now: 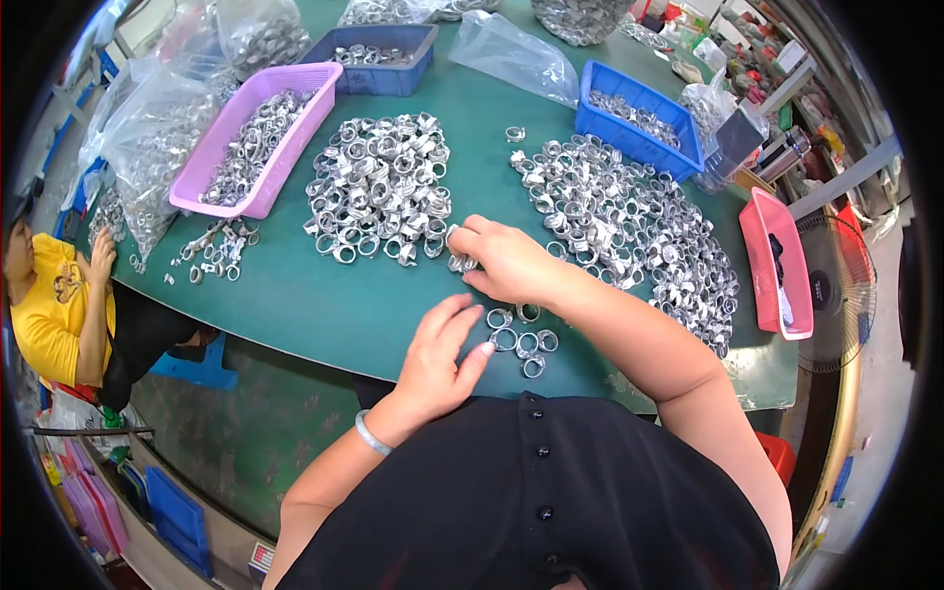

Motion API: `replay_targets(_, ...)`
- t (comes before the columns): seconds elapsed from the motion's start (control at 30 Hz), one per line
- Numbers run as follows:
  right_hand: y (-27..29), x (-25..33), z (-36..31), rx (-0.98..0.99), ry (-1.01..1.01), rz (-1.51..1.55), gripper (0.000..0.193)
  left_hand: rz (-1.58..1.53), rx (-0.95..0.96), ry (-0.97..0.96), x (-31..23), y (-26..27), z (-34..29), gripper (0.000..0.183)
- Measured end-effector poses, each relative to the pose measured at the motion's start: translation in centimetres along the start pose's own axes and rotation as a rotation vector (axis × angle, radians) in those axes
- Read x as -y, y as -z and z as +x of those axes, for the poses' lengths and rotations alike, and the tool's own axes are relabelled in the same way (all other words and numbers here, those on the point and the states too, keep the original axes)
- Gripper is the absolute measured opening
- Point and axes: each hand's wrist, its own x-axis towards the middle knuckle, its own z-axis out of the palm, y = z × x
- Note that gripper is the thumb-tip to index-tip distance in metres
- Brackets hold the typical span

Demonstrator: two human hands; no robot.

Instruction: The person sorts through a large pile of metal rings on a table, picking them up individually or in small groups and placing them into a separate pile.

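Observation:
My right hand (pixel 506 258) reaches across the green table with curled fingers, closed on a few silvery metal rings (pixel 460 264) at the right edge of the left ring pile (pixel 379 187). Nearer to me, my left hand (pixel 438 359) hovers low with its fingers apart and nothing visible in them. Its thumb tip is beside a small loose group of rings (pixel 527 342). Beyond my right forearm spreads a larger ring pile (pixel 629 221). One single ring (pixel 515 134) lies apart between the two piles.
Ring-filled baskets stand around: a pink-purple basket (pixel 187 187), a dark blue basket (pixel 425 71) and a bright blue basket (pixel 590 120). Clear plastic bags (pixel 147 128) crowd the left. A pink tray (pixel 762 256) and a fan (pixel 836 285) are right. A person in yellow (pixel 54 315) sits left.

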Motion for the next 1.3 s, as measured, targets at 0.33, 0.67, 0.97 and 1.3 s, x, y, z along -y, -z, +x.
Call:
replay_targets(0.33,3.0,-2.2,-0.9,0.368,0.247,0.235,0.024,0.108,-0.066,0.045,0.7,0.4,1.0,0.048)
replay_targets(0.67,0.8,-1.0,1.2,0.126,0.006,-0.139,0.027,0.368,0.112,0.102,0.3,1.6,4.9,0.047)
replay_targets(0.97,1.1,-1.6,0.2,0.141,0.040,-0.080,0.018,0.446,0.091,0.080,1.3,1.6,5.3,0.036)
replay_targets(1.3,2.8,-1.9,-2.2,0.261,0.153,-0.044,0.010,0.364,0.050,0.030,1.5,1.4,4.9,0.025)
